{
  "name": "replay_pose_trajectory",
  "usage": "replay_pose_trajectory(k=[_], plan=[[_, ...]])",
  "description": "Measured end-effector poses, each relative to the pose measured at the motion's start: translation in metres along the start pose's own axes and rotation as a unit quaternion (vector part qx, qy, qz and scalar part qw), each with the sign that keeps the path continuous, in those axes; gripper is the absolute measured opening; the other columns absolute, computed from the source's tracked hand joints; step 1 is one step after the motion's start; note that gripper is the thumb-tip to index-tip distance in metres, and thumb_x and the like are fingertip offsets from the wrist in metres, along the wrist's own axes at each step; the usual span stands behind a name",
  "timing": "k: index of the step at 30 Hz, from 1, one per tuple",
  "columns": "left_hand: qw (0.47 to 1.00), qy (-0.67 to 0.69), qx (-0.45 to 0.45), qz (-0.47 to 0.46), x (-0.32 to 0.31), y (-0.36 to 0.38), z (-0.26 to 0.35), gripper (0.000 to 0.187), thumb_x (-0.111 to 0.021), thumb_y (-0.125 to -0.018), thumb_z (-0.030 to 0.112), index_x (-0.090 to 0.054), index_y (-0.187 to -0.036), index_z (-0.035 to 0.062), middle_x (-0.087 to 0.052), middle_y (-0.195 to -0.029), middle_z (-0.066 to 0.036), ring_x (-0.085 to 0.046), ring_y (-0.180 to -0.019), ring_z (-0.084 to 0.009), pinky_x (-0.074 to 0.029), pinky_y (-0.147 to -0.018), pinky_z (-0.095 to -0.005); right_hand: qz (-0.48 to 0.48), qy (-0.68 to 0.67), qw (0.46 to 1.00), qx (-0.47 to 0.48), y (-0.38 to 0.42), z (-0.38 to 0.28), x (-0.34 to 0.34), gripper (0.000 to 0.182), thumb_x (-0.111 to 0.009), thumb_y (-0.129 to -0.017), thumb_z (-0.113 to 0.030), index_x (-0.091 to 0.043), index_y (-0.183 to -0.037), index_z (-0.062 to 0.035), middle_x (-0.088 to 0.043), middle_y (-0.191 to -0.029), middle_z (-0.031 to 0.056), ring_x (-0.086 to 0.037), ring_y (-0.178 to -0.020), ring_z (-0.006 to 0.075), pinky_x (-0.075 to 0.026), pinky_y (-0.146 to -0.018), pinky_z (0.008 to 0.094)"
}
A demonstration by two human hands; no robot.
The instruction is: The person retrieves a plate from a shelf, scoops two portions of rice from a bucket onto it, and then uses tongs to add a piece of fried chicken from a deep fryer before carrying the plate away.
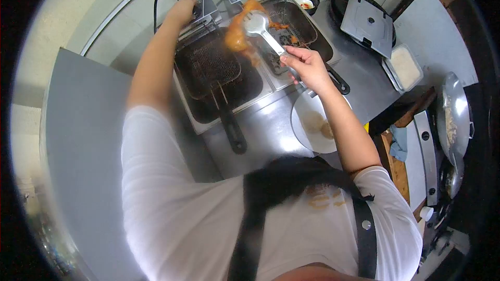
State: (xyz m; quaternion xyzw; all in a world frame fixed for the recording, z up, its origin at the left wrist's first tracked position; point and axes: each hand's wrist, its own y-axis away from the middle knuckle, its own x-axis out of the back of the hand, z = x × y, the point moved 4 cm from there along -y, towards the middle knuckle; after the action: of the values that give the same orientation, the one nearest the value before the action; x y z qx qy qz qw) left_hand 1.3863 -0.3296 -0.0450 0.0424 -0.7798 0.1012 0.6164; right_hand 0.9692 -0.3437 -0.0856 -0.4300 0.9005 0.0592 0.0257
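Your right hand (307,65) grips the tongs (263,31) shut, holding fried food (237,34) above the fryer (229,80) to drain; your left hand (182,10) rests closed on the control box (205,8).

White short-sleeved shirt (172,198), black apron straps (364,234), round strap button (367,224)
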Motion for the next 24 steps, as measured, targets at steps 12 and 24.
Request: replay_pose_trajectory(k=[12, 24], plan=[[0.954, 0.049, 0.291, -0.057, -0.014, -0.006, -0.009, 0.053, -0.049, -0.087, 0.049, -0.066, -0.098, -0.0006, -0.066, -0.101, -0.019, -0.064, -0.092, -0.031, -0.05, -0.08, -0.0421, 0.015, 0.01, 1.0, 0.005, -0.004, 0.016, -0.009, 0.041, -0.065, -0.086, -0.015, -0.055, -0.122, 0.0023, -0.063, -0.077, 0.0026, -0.048, -0.049, 0.0056, -0.038, -0.042, 0.0208], [0.748, 0.462, 0.455, 0.145, 0.119, 0.275, 0.173, 0.053, -0.054, -0.087, 0.051, -0.058, -0.078, -0.0004, -0.059, -0.07, -0.011, -0.058, -0.068, -0.0184, -0.045, -0.061, -0.0331, 0.017, 0.099, 0.99, 0.101, -0.034, 0.01, -0.025, 0.039, -0.07, -0.08, -0.024, -0.064, -0.113, -0.0028, -0.062, -0.067, 0.007, -0.052, -0.05, 0.0076, -0.043, -0.05, 0.0255]])
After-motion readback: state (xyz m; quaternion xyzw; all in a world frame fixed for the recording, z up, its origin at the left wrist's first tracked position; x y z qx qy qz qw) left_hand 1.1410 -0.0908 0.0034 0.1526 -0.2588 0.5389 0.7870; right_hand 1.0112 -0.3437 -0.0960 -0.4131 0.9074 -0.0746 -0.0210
